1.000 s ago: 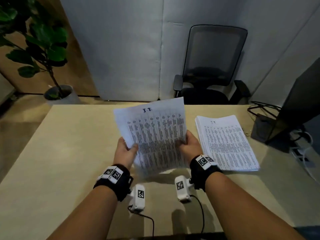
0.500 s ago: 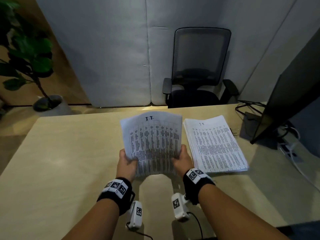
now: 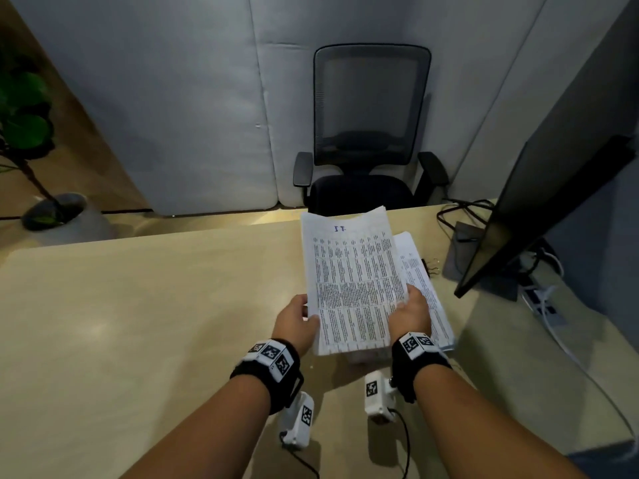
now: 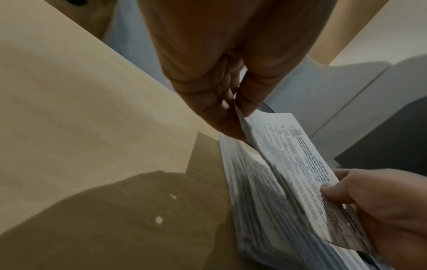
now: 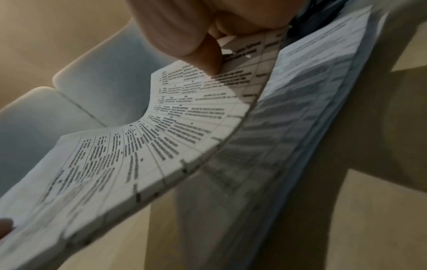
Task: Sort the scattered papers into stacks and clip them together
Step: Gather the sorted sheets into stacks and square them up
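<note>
Now that the held sheaf of printed sheets [image 3: 352,281], pinched at its sides by the left hand [image 3: 294,319] and right hand [image 3: 409,314], has swung over the stack [image 3: 423,288] near the desk's [image 3: 138,305] far right corner, merging seems imminent.

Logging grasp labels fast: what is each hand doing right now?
Left hand: pinches the left edge of the held sheaf of papers.
Right hand: grips the sheaf's right edge, thumb on top.
</note>
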`<state>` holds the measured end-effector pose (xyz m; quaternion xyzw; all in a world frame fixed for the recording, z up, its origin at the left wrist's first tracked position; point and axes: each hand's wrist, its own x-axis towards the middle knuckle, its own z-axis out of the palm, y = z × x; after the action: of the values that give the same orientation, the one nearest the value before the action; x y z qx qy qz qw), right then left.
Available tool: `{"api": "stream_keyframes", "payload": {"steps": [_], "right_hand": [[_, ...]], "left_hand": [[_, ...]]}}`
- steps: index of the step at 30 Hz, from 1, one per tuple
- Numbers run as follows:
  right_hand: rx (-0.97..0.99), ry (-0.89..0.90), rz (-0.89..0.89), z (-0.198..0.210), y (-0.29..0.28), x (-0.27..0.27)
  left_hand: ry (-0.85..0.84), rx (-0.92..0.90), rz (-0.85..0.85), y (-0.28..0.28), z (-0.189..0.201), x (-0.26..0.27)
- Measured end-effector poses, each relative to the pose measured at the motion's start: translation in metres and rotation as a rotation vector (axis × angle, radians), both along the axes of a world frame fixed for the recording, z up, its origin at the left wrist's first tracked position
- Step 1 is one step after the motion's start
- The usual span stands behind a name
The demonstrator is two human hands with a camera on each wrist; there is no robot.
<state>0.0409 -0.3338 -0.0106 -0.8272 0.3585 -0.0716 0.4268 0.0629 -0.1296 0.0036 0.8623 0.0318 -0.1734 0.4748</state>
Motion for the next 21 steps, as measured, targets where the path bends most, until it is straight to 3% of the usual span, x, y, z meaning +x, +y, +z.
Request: {"api": "stream_keyframes", "payload": {"steps": [9, 13, 16, 21], "right_hand": [[-0.205, 0.225, 0.048, -0.018, -0.074, -0.01], [-0.199, 0.326, -0.015, -0.031, -0.081, -0.01], [-0.105, 0.381, 0.066, -0.037, -0.08, -0.004], [-0.163, 0.501, 0.21, -0.04, -0.074, 0.003]], "left_hand": [[0.115, 0.075, -0.033, -0.069, -0.044, 0.009], [0.211, -0.084, -0.014, -0.079, -0.066, 0.018], [0.326, -0.231, 0.032, -0.082, -0.078, 0.022], [0.36, -0.216, 0.049, -0.077, -0.06, 0.019]]}}
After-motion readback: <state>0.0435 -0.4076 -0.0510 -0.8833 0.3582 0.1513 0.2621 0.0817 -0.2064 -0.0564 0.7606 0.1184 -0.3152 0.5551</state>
